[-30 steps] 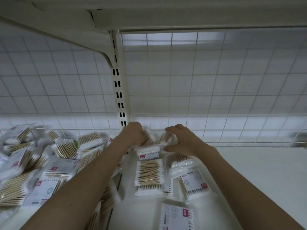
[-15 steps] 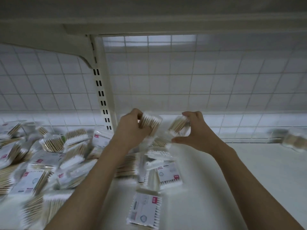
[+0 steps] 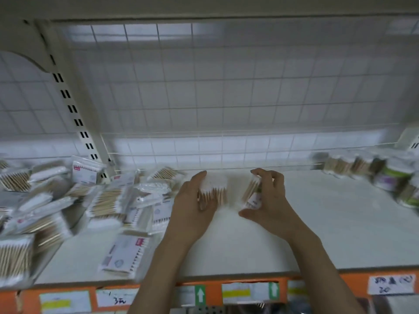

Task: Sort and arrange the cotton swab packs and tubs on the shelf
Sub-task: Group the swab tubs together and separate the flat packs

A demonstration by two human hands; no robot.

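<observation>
My left hand [image 3: 192, 205] holds a clear pack of wooden cotton swabs [image 3: 214, 190] upright on the white shelf [image 3: 317, 223], white tips up. Beside it my right hand [image 3: 269, 200] grips a second swab pack [image 3: 251, 194], also standing on end, a small gap apart from the first. A loose heap of flat swab packs [image 3: 108, 200] covers the shelf's left part. Several round swab tubs [image 3: 394, 177] with green and purple labels stand at the far right. The frame is blurred by motion.
A slotted upright post [image 3: 74, 114] and wire grid back panel [image 3: 226, 87] close the rear. The orange front edge [image 3: 317, 291] carries price labels. One flat pack [image 3: 124, 254] lies near the front edge, left of my left forearm.
Both hands lifted a pack each out of the heap and carried them right to the bare middle of the shelf. The view swung right, and the tubs came into sight.
</observation>
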